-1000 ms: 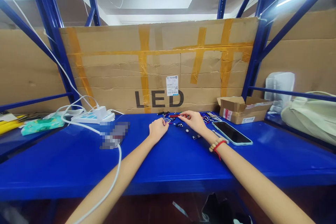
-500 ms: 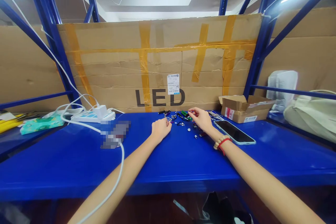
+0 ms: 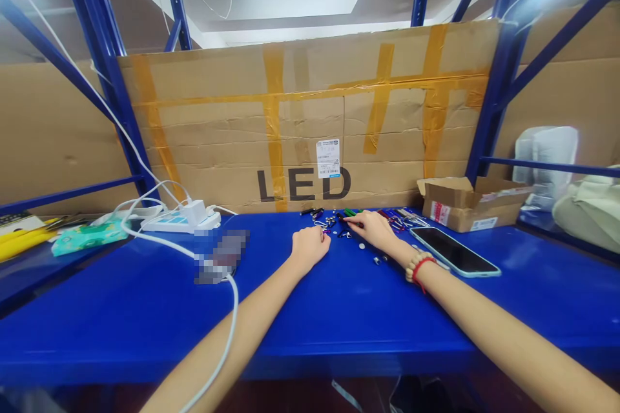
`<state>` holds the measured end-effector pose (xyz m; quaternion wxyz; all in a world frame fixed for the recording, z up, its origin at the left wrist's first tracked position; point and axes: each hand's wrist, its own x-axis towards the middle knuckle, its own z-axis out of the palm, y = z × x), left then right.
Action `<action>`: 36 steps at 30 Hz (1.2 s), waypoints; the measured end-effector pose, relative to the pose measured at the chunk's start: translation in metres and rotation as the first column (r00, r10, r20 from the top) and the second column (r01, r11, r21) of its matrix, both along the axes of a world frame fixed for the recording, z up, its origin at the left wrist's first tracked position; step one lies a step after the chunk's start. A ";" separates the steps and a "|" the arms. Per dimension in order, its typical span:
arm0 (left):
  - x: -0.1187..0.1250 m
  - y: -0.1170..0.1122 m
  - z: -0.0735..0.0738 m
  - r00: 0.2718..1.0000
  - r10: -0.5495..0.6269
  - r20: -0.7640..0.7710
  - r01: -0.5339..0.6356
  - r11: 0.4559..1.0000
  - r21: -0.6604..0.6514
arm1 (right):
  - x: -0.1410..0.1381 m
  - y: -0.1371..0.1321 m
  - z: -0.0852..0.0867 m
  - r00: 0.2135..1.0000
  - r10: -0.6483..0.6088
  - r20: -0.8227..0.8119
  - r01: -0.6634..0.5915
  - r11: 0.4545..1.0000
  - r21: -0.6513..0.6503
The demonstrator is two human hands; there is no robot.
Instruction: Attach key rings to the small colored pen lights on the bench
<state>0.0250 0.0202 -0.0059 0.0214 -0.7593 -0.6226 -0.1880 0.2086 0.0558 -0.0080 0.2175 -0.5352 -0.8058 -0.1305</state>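
Note:
My left hand (image 3: 310,250) rests on the blue tabletop (image 3: 300,322), its fingers curled closed around something small. A bit of purple metal shows at its fingertips, too small to name. To its right, my right hand (image 3: 375,230) reaches into a scatter of small parts, fingers bent together at a dark piece I cannot make out. Around the hands lie several black tube-like pieces (image 3: 316,213), a green piece (image 3: 352,212), small silver bits and a round whitish disc (image 3: 361,246). Beyond the right hand are more thin metallic and red pieces (image 3: 400,219), partly hidden.
A phone (image 3: 455,251) lies right of my right wrist, with an open cardboard box (image 3: 472,206) behind it. At left are a white power strip (image 3: 181,222), a blurred device with a white cable (image 3: 234,310), and a green packet (image 3: 90,236). A large cardboard sheet (image 3: 217,142) stands behind.
The view has shifted a little, moving the scene down and right. My right hand has lowered its fingers onto the parts. My left hand remains closed beside them.

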 end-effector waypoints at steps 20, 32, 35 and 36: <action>-0.002 0.006 0.000 0.982 0.048 0.185 -0.056 0.998 0.036 | 0.008 -0.004 -0.004 0.989 -0.040 -0.143 0.035 0.999 -0.035; -0.024 0.019 -0.008 0.992 -0.090 0.089 0.084 0.994 0.075 | -0.006 -0.021 -0.002 0.978 0.182 -0.105 -0.196 0.969 -0.148; -0.024 0.020 -0.010 0.970 -0.242 0.008 0.242 0.970 0.041 | -0.006 -0.022 0.000 0.973 0.200 -0.113 -0.215 0.967 -0.138; -0.023 0.020 -0.010 0.961 -0.277 -0.014 0.277 0.960 0.032 | -0.006 -0.022 0.000 0.972 0.202 -0.120 -0.218 0.967 -0.133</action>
